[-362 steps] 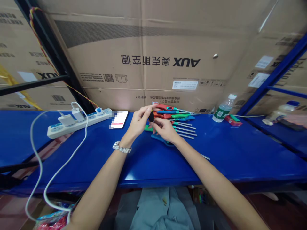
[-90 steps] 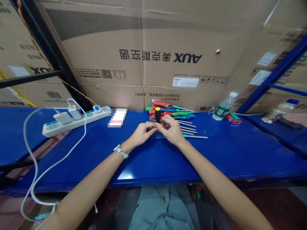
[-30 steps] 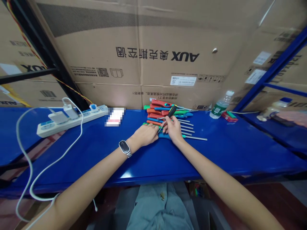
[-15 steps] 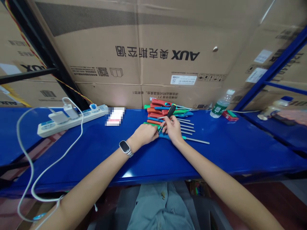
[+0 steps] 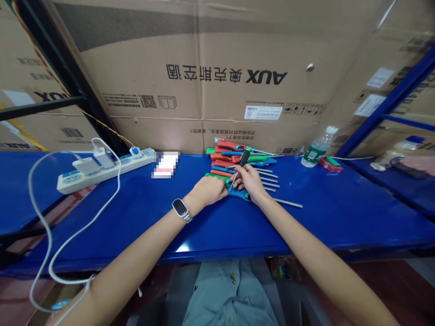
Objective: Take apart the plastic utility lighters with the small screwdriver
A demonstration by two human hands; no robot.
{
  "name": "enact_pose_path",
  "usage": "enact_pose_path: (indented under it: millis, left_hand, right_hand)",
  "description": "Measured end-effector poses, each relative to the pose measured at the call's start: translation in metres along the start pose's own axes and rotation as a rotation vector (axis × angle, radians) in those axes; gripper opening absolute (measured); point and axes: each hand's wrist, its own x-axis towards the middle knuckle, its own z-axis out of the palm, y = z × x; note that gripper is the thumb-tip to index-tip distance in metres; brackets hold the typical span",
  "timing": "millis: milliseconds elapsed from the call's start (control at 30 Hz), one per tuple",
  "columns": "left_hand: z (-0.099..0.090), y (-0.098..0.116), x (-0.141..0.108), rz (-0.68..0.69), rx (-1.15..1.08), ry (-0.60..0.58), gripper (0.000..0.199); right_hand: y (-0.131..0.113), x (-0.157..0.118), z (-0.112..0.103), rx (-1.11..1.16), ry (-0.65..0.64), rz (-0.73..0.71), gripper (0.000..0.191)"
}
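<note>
1. Head view, straight to the right hand (image 5: 250, 180): its grip is clamped on a screwdriver (image 5: 244, 157), fingers and thumb together just below the black-and-yellow handle.
2. And that screwdriver leans: handle up, slim shaft slanting down leftward, over the middle of the worktop (image 5: 326, 213), nearer the back edge than the front.
3. Its tip is right by the blue-handled tool (image 5: 239, 194), though whether they touch is too small to call.
4. Now the left hand (image 5: 208, 190): fingers curled at the blue handle's left end, underside hidden, so I can't say whether this grip is clamped on it. Silver watch (image 5: 180, 207) on that wrist.
5. From beneath the right wrist, the blue-handled tool's metal rod pokes out toward the worktop's right edge.
6. Just beyond, a bunch of coloured tools (image 5: 231, 146), red, orange, green and blue, packs the space up to the back edge, rods pointing right.
7. Off to the left, a pixelated white panel (image 5: 166, 164) lies near the back edge; past it, a power strip (image 5: 108, 172) slants toward the left edge, chargers (image 5: 86, 166) plugged in.
8. Out right by the back edge: a green-labelled bottle (image 5: 316, 151), a red box (image 5: 329, 166) just beside it.
9. Behind it all, a big carton (image 5: 224, 97), lettering upside down.
</note>
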Motion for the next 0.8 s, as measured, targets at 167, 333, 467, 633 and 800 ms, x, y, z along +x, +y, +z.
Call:
enact_pose_path:
  millis: [167, 333, 467, 633, 800]
  left_hand:
    - [0.005, -0.006, 0.002, 0.052, -0.013, 0.019, 0.034]
    - [0.006, -0.009, -0.001, 0.062, 0.009, 0.069, 0.032]
    - [0.005, -0.005, -0.004, 0.093, 0.052, 0.062, 0.03]
    - [0.005, -0.003, -0.003, 0.075, 0.037, 0.016, 0.028]
    - [0.002, -0.003, -0.001, 0.05, 0.014, -0.018, 0.033]
  right_hand:
    - [0.006, 0.0, 0.006, -0.013, -0.001, -0.039, 0.017]
    - [0.012, 0.003, 0.004, 0.008, 0.0, -0.072, 0.017]
    - [0.013, 0.004, 0.004, 0.01, -0.004, -0.073, 0.017]
    - [0.011, 0.002, 0.006, 0.009, -0.004, -0.071, 0.017]
    - [0.01, 0.001, 0.006, 0.001, 0.0, -0.071, 0.015]
